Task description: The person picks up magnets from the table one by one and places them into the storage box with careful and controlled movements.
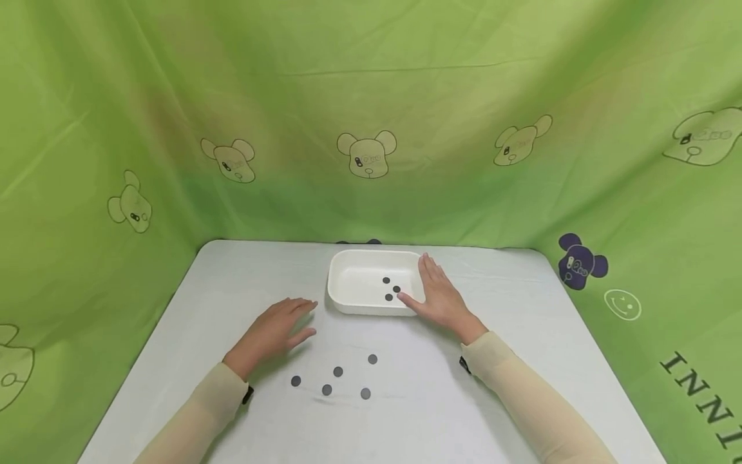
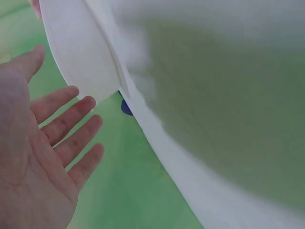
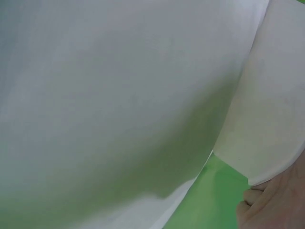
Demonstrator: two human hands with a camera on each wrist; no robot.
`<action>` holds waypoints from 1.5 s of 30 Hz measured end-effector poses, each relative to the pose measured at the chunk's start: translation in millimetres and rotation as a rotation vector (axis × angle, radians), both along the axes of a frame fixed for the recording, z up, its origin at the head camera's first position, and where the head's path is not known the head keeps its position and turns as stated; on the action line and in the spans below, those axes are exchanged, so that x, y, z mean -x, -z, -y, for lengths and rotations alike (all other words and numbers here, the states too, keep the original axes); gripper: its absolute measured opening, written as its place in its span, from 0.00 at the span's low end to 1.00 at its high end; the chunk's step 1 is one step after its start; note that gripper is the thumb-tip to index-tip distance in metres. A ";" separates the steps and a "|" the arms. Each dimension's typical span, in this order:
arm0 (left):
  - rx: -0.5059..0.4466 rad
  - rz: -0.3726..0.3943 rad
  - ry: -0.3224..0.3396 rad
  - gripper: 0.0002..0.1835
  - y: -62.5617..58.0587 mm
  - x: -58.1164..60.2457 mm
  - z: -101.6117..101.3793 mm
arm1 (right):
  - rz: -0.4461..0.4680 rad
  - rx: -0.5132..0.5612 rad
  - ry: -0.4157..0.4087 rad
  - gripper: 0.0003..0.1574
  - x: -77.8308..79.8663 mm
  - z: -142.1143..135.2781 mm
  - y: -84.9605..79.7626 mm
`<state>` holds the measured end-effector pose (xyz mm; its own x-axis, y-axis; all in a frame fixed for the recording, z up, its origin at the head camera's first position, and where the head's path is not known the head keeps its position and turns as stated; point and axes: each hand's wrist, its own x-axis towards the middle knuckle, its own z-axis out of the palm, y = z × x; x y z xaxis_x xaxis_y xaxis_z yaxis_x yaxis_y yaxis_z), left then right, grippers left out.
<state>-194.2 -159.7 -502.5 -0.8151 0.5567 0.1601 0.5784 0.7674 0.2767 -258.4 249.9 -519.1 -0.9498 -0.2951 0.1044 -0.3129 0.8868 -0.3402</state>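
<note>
A white rectangular tray [image 1: 348, 307] stands toward the back of the table, with three small dark round discs [image 1: 386, 280] in its right half. My right hand [image 1: 443, 299] is at the tray's right end. Its fingers extend straight along that end, and the thumb reaches over the front right corner. In the right wrist view, part of the right hand [image 3: 274, 202] shows right at the tray's rim. Left of the tray, my left hand [image 1: 275, 328] is held apart from it, fingers spread and holding nothing. The left wrist view shows its palm [image 2: 38, 176] and loosely extended fingers.
Several more dark round discs [image 1: 338, 372] lie scattered on the white table [image 1: 464, 412], in front of the tray and between the forearms. Green cloth [image 1: 290, 206] printed with bear heads hangs behind and on both sides of the table.
</note>
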 end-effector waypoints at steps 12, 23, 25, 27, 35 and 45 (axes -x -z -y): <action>0.062 -0.020 0.078 0.34 11.7 -36.7 12.4 | -0.017 0.000 -0.004 0.72 0.7 -1.0 3.7; 0.058 -0.009 0.133 0.33 19.6 -53.0 18.1 | -0.012 0.024 -0.008 0.72 -0.4 -1.1 5.1; 0.054 -0.010 0.140 0.31 20.1 -54.1 19.1 | -0.006 0.024 -0.006 0.72 -0.9 -1.2 3.7; 0.045 -0.011 0.154 0.28 20.2 -54.6 20.2 | 0.000 0.021 -0.003 0.72 -1.5 -1.1 2.1; 0.015 -0.004 0.224 0.15 20.4 -52.6 23.7 | 0.012 0.003 0.004 0.72 -1.4 -1.0 0.3; 0.010 0.034 0.249 0.10 19.1 -50.8 23.6 | 0.005 0.006 0.005 0.72 -1.0 -0.2 0.0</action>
